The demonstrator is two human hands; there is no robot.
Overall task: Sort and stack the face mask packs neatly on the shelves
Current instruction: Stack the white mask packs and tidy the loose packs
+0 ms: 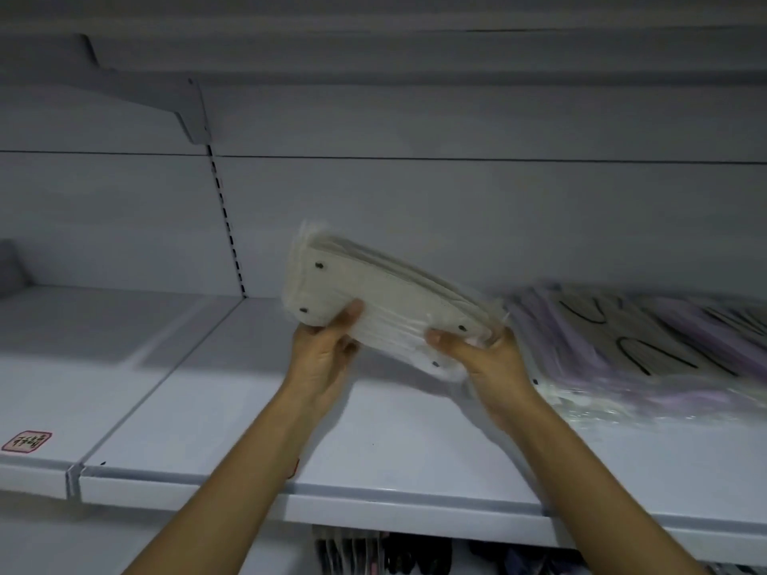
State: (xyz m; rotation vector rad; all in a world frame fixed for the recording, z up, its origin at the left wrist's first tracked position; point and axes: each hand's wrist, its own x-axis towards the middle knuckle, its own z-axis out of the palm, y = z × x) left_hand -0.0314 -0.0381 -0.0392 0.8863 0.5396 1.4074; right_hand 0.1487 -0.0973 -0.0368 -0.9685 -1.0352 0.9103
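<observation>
A stack of white face mask packs (382, 296) in clear plastic hangs tilted above the grey shelf (232, 392), its left end higher. My left hand (326, 359) grips its lower left edge, thumb on the front. My right hand (485, 363) grips the lower right end, thumb on top and fingers behind. To the right on the same shelf lies a pile of purple and grey mask packs (647, 346) with black ear loops, blurred.
The shelf's back panel has a slotted upright (226, 226) and a bracket (191, 114) under the upper shelf. A pink price sticker (27, 441) sits near the front left edge. Dark items (373, 551) show on the shelf below.
</observation>
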